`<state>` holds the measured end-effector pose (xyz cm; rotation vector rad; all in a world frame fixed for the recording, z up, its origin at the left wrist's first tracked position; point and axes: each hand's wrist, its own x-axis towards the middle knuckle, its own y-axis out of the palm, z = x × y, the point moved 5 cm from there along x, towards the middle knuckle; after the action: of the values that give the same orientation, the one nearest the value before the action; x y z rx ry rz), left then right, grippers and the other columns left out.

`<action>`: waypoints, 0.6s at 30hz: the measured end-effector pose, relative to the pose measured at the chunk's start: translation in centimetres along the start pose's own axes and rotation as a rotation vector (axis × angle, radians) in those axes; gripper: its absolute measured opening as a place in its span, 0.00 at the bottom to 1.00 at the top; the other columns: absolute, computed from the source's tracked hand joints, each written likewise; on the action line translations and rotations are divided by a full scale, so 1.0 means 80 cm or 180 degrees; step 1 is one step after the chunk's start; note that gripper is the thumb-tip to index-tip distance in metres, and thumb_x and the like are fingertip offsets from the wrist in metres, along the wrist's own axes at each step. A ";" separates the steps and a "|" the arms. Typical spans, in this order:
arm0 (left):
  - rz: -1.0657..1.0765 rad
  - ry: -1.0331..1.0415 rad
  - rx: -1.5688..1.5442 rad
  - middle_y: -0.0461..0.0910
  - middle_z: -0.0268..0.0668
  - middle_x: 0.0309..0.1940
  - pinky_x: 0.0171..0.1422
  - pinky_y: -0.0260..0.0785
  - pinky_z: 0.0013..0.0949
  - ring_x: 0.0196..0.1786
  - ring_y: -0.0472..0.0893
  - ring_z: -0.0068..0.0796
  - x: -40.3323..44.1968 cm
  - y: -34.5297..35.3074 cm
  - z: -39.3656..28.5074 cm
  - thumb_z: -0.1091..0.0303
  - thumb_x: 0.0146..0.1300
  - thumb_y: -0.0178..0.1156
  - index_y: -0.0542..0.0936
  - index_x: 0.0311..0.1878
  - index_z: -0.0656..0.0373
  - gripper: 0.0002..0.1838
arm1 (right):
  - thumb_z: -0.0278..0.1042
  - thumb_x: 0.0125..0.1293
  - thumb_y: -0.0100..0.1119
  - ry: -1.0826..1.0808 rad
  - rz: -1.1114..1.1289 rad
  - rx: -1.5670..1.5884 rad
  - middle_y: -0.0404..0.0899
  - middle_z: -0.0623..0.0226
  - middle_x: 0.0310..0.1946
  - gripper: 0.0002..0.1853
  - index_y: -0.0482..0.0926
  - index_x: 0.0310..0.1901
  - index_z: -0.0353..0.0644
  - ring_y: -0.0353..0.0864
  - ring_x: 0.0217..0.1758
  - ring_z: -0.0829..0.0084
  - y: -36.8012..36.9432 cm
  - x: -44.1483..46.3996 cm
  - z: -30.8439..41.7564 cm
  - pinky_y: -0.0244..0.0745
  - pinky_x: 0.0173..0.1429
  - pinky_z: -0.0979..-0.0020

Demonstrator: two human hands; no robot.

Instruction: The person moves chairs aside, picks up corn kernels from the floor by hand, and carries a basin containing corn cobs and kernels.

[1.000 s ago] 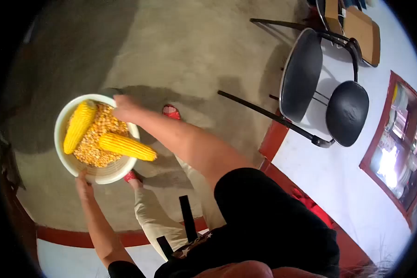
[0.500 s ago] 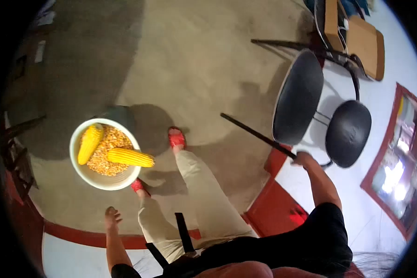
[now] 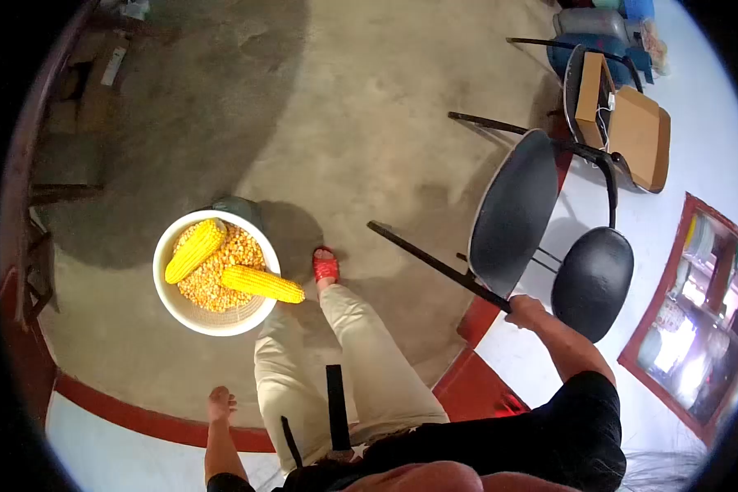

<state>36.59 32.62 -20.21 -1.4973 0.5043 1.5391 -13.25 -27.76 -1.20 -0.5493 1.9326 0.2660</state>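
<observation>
My right hand [image 3: 526, 312] is closed around the black metal frame of a chair [image 3: 512, 217], close to the edge of its dark seat. The chair's rounded backrest [image 3: 592, 283] lies just beyond that hand, by the wall. My left hand [image 3: 221, 403] hangs low at my side with its fingers curled and nothing visible in them. Ahead of it is a white bucket [image 3: 162, 297] holding loose corn kernels [image 3: 209, 287]. Two yellow corn cobs, one at the left [image 3: 195, 251] and one reaching over the rim [image 3: 262, 284], lie on the kernels.
Another chair holds an opened cardboard box [image 3: 638, 135] at the upper right. Blue containers [image 3: 586, 53] stand behind it. A red-framed glass panel [image 3: 689, 320] is set in the white wall. Dark furniture [image 3: 37, 275] lines the left side. My red slipper [image 3: 325, 266] is on the concrete floor.
The view has shifted, showing more of the far right corner. My right hand keeps its hold on the chair, which sits a little nearer my body. My left hand's fingers have curled in.
</observation>
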 end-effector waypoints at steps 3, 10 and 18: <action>0.0279 0.0532 0.0145 0.75 0.36 0.29 0.24 0.67 0.30 0.24 0.74 0.26 -0.005 0.035 -0.048 0.59 0.58 0.52 0.70 0.46 0.57 0.16 | 0.37 0.54 0.51 0.0013 0.0107 -0.0189 0.77 0.54 0.32 0.15 0.73 0.43 0.44 0.78 0.37 0.57 -0.002 -0.022 0.072 0.73 0.37 0.60; 0.0640 0.0561 0.0055 0.76 0.36 0.29 0.27 0.70 0.30 0.25 0.76 0.27 0.016 -0.008 -0.005 0.60 0.59 0.51 0.70 0.48 0.58 0.16 | 0.44 0.54 0.50 0.0103 -0.0271 0.0164 0.78 0.55 0.29 0.15 0.78 0.31 0.39 0.79 0.35 0.57 0.115 -0.019 0.136 0.73 0.38 0.61; 0.0682 -0.0084 -0.0368 0.74 0.35 0.24 0.24 0.67 0.35 0.22 0.73 0.29 0.013 -0.078 0.060 0.56 0.55 0.54 0.73 0.41 0.57 0.17 | 0.43 0.56 0.49 -0.0423 -0.0646 -0.0271 0.78 0.55 0.30 0.16 0.74 0.41 0.42 0.79 0.34 0.55 0.225 -0.019 0.154 0.73 0.38 0.60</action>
<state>39.03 39.98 -18.50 -1.5480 0.5840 1.7780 -11.61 -6.49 -6.10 -0.7600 1.7286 0.2489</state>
